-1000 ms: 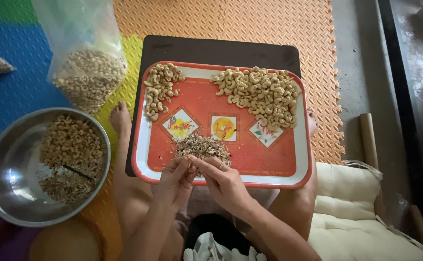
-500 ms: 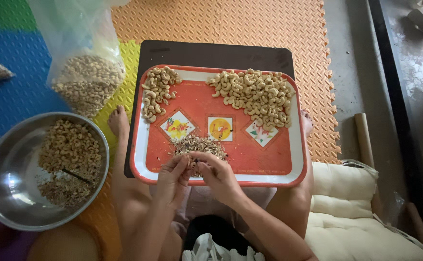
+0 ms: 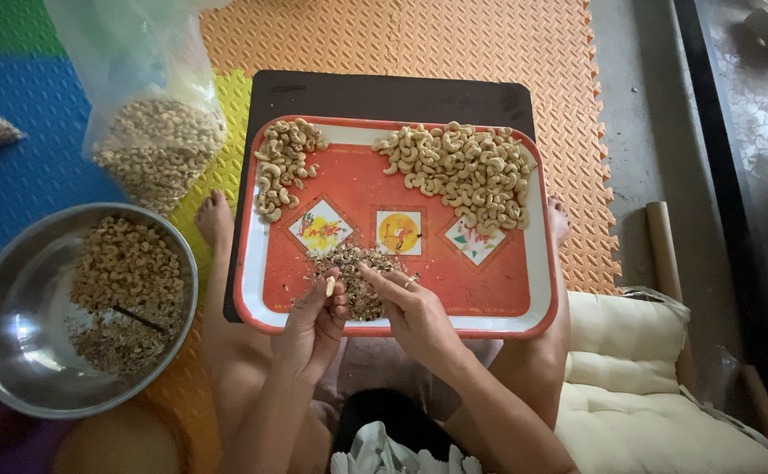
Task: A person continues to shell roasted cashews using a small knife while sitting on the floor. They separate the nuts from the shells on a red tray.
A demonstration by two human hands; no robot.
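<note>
- One pale cashew (image 3: pixel 329 285) pinched at the fingertips of the left hand (image 3: pixel 314 326), right over the near edge of the tray, just beside the heap of brownish skins (image 3: pixel 355 268).
- Left fingers curled together, clamped on that nut.
- Right hand (image 3: pixel 410 313) just beside it, fingers mostly together and stretched toward the nut, tips touching the skins heap; can't tell if anything's gripped there.
- Red tray with white rim (image 3: pixel 542 263) resting across the lap, three little square pictures in the middle.
- Big pile of peeled cashews (image 3: pixel 463 171) at the far right of the tray, smaller pile (image 3: pixel 283 167) at the far left, well apart from each other.
- Dark board (image 3: pixel 384 92) poking out from under the tray's far side.
- Steel bowl (image 3: pixel 7 307) off to the left on the foam mat, holding unpeeled nuts and scraps.
- Clear plastic bag of cashews (image 3: pixel 156 149) standing behind the bowl.
- Cream cushion (image 3: pixel 638 377) off to the right.
</note>
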